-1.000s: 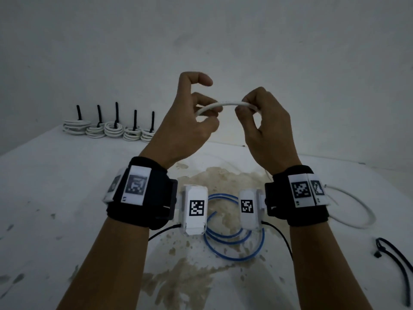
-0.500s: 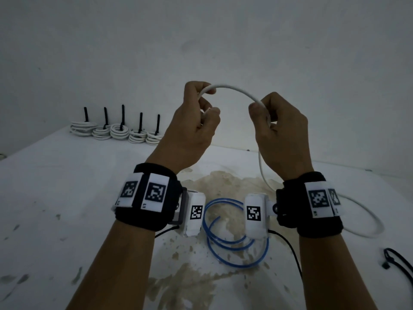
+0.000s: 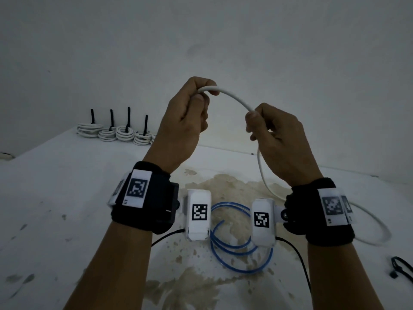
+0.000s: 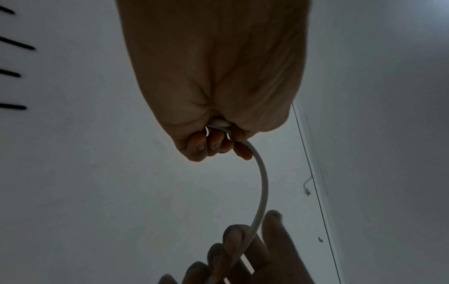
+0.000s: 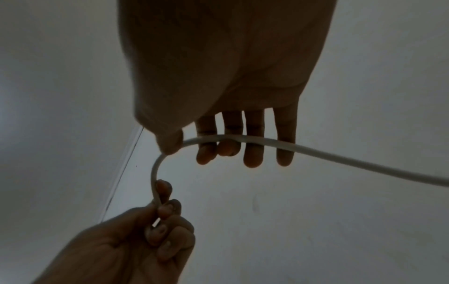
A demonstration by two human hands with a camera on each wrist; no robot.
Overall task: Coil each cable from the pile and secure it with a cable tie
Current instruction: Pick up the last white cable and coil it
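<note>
Nearest me on the stained white table (image 3: pixel 67 198) lies a loose blue cable (image 3: pixel 241 249), thin and glossy, with a black cable tie (image 3: pixel 402 268) off to my right. Above it, my left hand (image 3: pixel 185 121) is fisted around the end of the white cable (image 3: pixel 234 98), while my right hand (image 3: pixel 274 135) pinches it with thumb against loosely curled fingers. It looks light, smooth and springy, so I judge a grip near the end best. Farther back sit finished coils (image 3: pixel 116 132), tied.

Bare room, perhaps workshop: stained white table (image 3: pixel 67 220), blank grey wall (image 3: pixel 223 41).
</note>
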